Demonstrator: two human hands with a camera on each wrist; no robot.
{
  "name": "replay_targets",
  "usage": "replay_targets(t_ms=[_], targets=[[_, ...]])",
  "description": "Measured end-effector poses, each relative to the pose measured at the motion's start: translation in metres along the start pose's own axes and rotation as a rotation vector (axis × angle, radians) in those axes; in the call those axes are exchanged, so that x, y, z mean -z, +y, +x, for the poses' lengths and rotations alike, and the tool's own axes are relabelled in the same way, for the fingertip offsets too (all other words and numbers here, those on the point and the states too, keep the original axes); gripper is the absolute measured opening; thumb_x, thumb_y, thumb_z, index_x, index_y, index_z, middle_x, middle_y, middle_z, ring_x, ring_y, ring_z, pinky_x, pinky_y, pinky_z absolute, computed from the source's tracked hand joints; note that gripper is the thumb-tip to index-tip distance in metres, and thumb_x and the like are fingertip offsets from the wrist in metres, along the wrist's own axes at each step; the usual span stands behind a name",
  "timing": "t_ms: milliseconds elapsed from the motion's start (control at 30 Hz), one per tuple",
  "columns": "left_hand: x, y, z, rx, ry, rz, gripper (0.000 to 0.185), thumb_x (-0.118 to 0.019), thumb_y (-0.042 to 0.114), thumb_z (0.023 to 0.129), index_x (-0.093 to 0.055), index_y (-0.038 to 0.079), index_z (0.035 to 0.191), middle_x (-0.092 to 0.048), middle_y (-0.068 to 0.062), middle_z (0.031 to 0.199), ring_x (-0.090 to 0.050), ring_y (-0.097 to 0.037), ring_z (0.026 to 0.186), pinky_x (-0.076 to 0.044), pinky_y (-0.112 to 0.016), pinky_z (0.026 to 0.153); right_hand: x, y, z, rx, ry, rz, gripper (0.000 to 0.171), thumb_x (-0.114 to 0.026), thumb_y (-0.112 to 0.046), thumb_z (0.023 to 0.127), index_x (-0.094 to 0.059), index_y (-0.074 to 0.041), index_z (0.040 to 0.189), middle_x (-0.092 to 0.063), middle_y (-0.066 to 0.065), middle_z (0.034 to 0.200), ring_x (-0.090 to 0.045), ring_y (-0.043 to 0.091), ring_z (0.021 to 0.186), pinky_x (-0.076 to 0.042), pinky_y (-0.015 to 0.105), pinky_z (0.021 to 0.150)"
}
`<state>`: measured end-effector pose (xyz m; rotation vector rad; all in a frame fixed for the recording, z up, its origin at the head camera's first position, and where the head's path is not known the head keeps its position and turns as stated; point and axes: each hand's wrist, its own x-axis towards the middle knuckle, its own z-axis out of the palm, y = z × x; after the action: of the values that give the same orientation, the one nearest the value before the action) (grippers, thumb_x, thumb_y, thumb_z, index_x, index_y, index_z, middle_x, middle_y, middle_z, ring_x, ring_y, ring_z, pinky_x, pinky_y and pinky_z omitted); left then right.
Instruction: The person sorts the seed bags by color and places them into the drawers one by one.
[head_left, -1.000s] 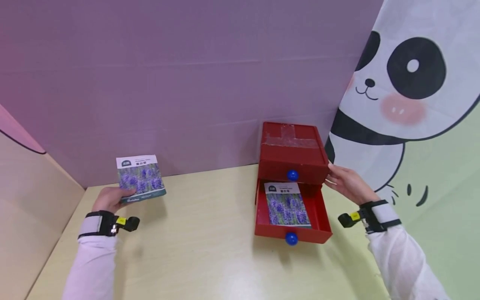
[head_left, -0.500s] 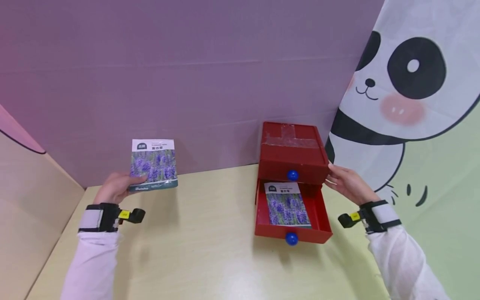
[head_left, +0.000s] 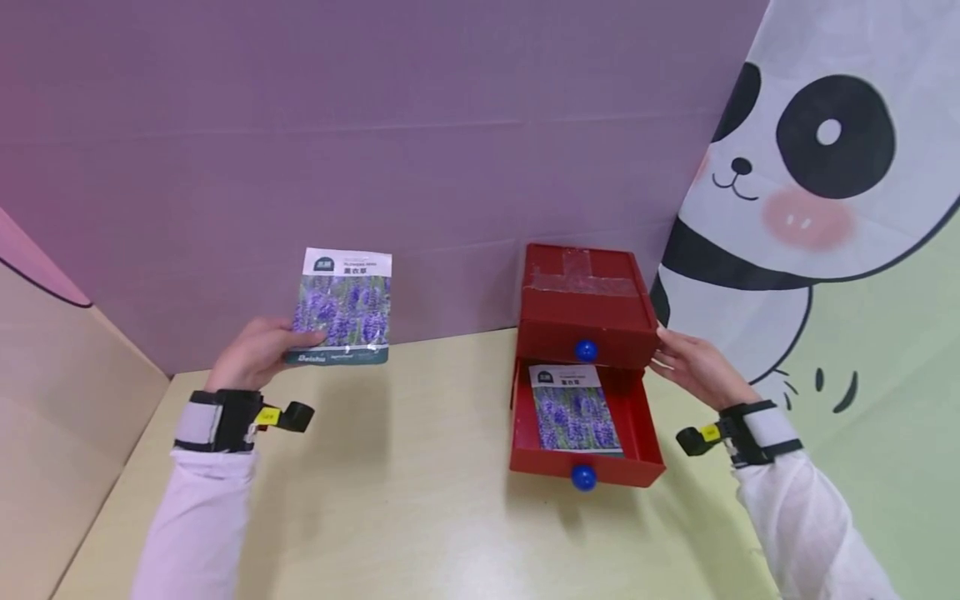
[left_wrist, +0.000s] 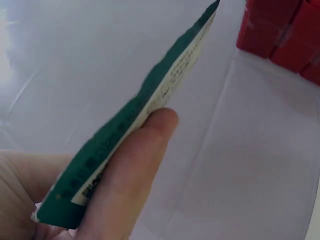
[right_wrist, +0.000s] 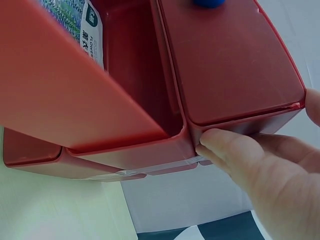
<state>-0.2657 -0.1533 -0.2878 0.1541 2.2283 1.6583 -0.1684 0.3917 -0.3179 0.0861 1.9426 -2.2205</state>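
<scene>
My left hand pinches a seed packet by its lower left corner, thumb over the lavender picture and fingers behind. Held above the table, the packet faces me; in the left wrist view its green-edged bottom is seen nearly edge-on. To the right stands a red drawer box with blue knobs. One drawer is pulled out, and a matching seed packet lies in it. My right hand touches the upper right side of the box, its fingertips flat against the red wall.
The pale wooden table meets a purple cloth backdrop behind the box. A panda-printed cloth hangs close on the right. On the left rises a beige panel.
My left hand has lifted the seed packet and carried it right, up and closer to the drawer box. My right hand, the box and the packet in the drawer have stayed put.
</scene>
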Motion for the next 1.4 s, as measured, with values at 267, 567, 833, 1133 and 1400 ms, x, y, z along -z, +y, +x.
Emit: replay_targets(t_ms=[267,567,833,1133,1400], targets=[[-0.015,0.019,-0.002,-0.072,-0.124,-0.102,0.020,-0.059,0.009,0.088,-0.055,-0.007,0.098,-0.063,0.004,0.078,-0.060,-0.007,0.073,-0.052,-0.021,0.072,-0.001,0.000,0.000,-0.008,0.023,-0.029,0.020,-0.044,-0.028,0.096,-0.063,-0.025,0.102,-0.064,-0.009,0.105,-0.059,0.010,0.099,-0.051,0.023,0.081],[-0.038,0.037,-0.002,-0.090,-0.253,-0.058,0.039,-0.058,0.007,0.088,-0.045,-0.018,0.115,-0.067,0.000,0.081,-0.062,-0.011,0.077,-0.052,-0.024,0.074,-0.001,0.000,0.000,-0.012,0.035,-0.038,0.020,-0.045,-0.028,0.095,-0.063,-0.025,0.102,-0.064,-0.009,0.105,-0.059,0.010,0.099,-0.051,0.023,0.082],[-0.063,0.047,-0.001,-0.126,-0.323,-0.008,0.033,-0.058,0.004,0.086,-0.051,-0.016,0.110,-0.066,-0.001,0.081,-0.061,-0.013,0.075,-0.051,-0.025,0.075,-0.001,0.000,0.001,-0.007,0.025,-0.023,0.021,-0.044,-0.027,0.096,-0.063,-0.023,0.102,-0.064,-0.007,0.105,-0.059,0.010,0.099,-0.051,0.024,0.081],[-0.091,0.053,0.000,-0.146,-0.387,-0.024,0.020,-0.060,0.002,0.082,-0.057,-0.011,0.098,-0.064,-0.001,0.077,-0.058,-0.012,0.070,-0.050,-0.024,0.071,0.000,0.001,0.001,0.025,-0.005,-0.006,0.024,-0.041,-0.025,0.097,-0.064,-0.022,0.103,-0.064,-0.007,0.105,-0.059,0.010,0.099,-0.051,0.024,0.082],[-0.112,0.053,0.000,-0.132,-0.511,-0.051,0.020,-0.060,0.001,0.082,-0.059,-0.012,0.097,-0.067,-0.005,0.079,-0.063,-0.017,0.072,-0.053,-0.030,0.074,0.001,0.001,0.001,0.031,-0.019,0.009,0.025,-0.041,-0.024,0.097,-0.064,-0.020,0.103,-0.064,-0.005,0.106,-0.059,0.011,0.099,-0.051,0.024,0.082]])
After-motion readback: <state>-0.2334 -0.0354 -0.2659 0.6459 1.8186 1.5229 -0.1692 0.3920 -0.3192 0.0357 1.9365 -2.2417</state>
